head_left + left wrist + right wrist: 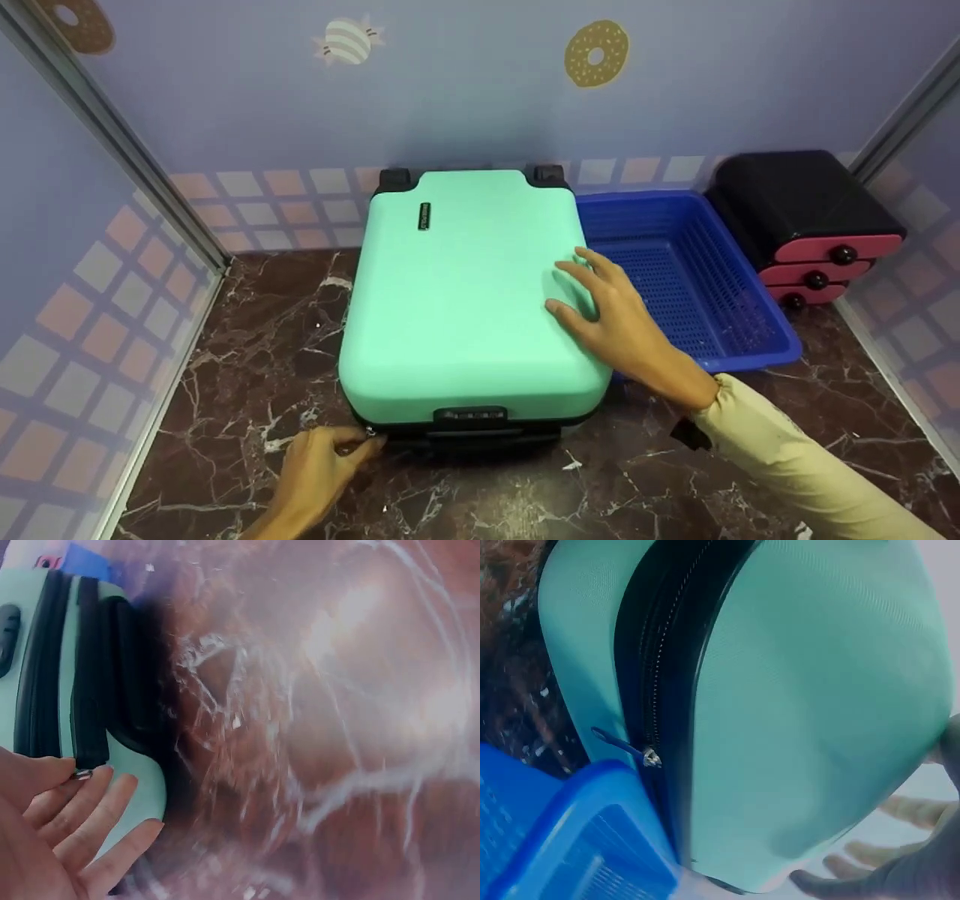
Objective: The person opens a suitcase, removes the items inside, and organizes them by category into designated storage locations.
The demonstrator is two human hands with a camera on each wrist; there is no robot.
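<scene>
The left hand [316, 471] pinches the suitcase [465, 300]'s zip pull [82, 774] at seven o'clock, which could snag if the loosely spread right hand [619, 322], at three o'clock, braces poorly.

Label: narrow black rectangular nameplate [424, 216], pale lettering set lengthwise, on the mint-green hard-shell suitcase [472, 300]. Ending appears to read "POLO"; preceding letters too small to make out. Dials: black oblong combination lock [471, 415] on the same suitcase's near edge; digits not resolvable in the head view.
</scene>
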